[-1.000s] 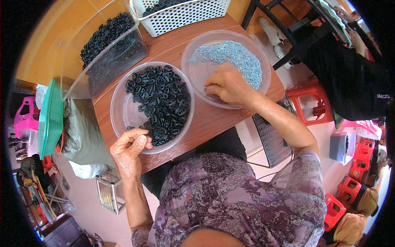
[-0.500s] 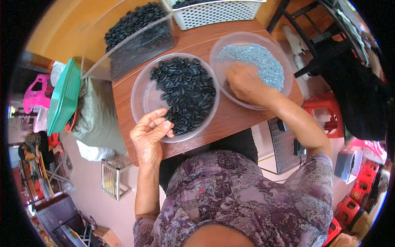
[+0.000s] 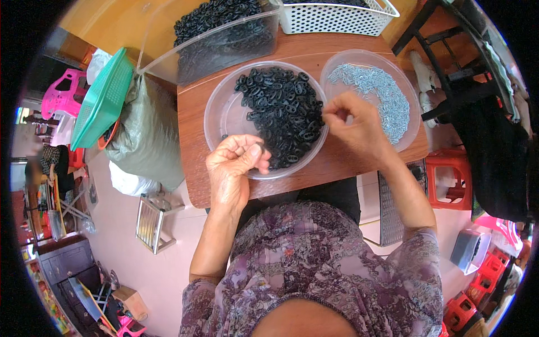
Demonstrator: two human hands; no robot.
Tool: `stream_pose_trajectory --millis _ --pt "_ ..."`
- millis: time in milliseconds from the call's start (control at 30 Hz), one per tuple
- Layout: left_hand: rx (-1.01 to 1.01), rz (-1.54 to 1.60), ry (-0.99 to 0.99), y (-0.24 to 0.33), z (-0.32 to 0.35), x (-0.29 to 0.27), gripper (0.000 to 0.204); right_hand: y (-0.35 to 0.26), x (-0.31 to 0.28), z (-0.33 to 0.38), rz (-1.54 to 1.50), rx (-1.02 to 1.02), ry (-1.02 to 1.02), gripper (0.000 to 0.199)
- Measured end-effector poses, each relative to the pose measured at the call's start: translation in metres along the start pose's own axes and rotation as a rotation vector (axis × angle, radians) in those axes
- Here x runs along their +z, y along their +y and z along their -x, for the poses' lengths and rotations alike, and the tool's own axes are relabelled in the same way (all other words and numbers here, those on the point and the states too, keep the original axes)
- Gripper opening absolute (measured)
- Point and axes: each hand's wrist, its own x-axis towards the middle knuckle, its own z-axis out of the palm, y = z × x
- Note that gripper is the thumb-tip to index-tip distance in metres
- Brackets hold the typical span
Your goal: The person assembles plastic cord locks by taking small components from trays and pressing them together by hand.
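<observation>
She sits at a small wooden table (image 3: pixel 303 177) in the middle of the frame, two clear round bowls before her. The left hand (image 3: pixel 234 168) hangs over the near rim of the bowl (image 3: pixel 222 115) of black rings (image 3: pixel 283 115), fingers curled together, thumb pressed against the fingertips; it seems to pinch one black ring, though the piece itself is too small to make out. The right hand (image 3: pixel 356 126) is lifted between the two bowls, over the right edge of the ring pile, thumb and forefinger closed in a pinch. Whether a metal clip sits between them I cannot tell. The silvery clips (image 3: pixel 379 95) lie in a crescent in the right bowl (image 3: pixel 412 121), upper right of centre.

To my eye this is the joining step: one part in each hand, hands apart, about to meet. The next move would call for bringing the two pinches together above the table's near edge and lining up small parts by feel.

Above, at the top of the frame, a clear tub (image 3: pixel 224 33) holds more black rings, with a white basket (image 3: pixel 337 17) beside it. A green basket (image 3: pixel 104 98) rests on a grey sack (image 3: pixel 146 140) at the left.
</observation>
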Motion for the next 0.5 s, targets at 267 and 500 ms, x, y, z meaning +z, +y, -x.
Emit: stream_pose_trajectory --millis 267,500 --pt "0.057 0.057 -0.019 0.004 0.005 -0.001 0.013 -0.039 0.06 0.0 -0.402 -0.091 -0.15 0.011" --pt "0.123 0.051 0.021 0.0 0.008 -0.003 0.012 -0.039 0.077 0.001 -0.179 -0.36 0.019 0.015"
